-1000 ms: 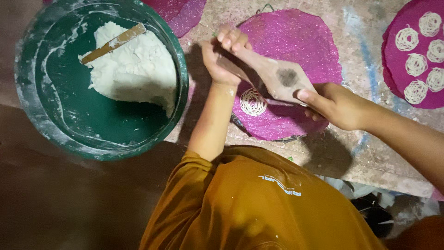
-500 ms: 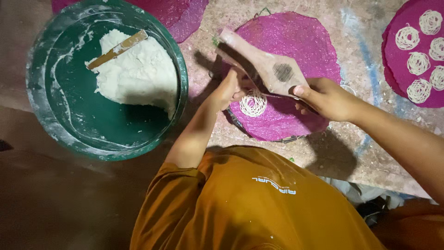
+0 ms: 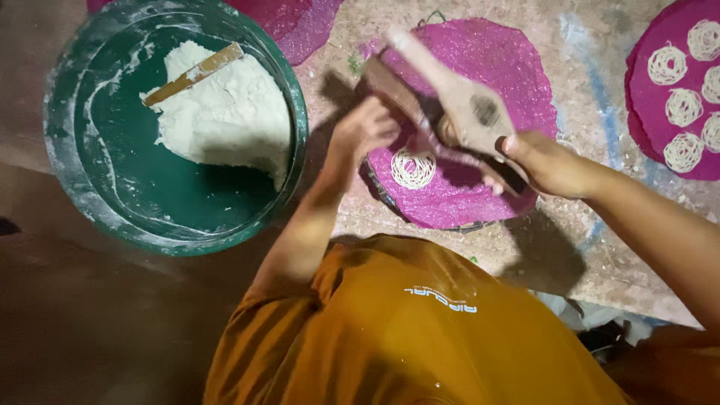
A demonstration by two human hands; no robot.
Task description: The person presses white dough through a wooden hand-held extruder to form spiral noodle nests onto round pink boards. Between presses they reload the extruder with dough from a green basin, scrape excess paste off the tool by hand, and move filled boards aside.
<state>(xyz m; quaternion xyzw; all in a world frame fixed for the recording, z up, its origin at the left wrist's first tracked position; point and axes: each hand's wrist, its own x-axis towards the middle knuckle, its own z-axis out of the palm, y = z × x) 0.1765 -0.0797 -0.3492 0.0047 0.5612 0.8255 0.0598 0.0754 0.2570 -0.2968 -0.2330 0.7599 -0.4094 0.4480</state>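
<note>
Above the round magenta woven mat (image 3: pixel 480 82), both hands work a two-piece wooden noodle press (image 3: pixel 450 105) with long paddle-shaped handles. Left hand (image 3: pixel 364 129): fingers curled shut around the darker lower handle, forearm rising from the orange sleeve at the bottom of the view and bent at the elbow. Right hand (image 3: pixel 544 161): closed on the wider, paler end of the press, thumb on top, forearm entering from the right edge and angled up-left. The two handles stand spread apart in a V; the press is tilted, its narrow ends pointing up-left, and is slightly motion-blurred.

One small white coil of pressed noodle strands (image 3: pixel 413 168) lies on the mat, just below the left hand and under the press.

Left of the mat, a large round green plastic basin (image 3: pixel 112 195) holds a mound of white dough (image 3: pixel 225 112); a flat wooden stick (image 3: pixel 191 73) lies on the dough, tilted. At the right edge, a second magenta mat (image 3: pixel 645 105) carries several white noodle coils (image 3: pixel 682 109). Further magenta mats (image 3: pixel 300 22) show at the top edge. All rest on a rough, speckled grey floor surface (image 3: pixel 592 217).

The orange shirt (image 3: pixel 420 330) bears a small pale printed mark at mid-chest, seen upside down.
</note>
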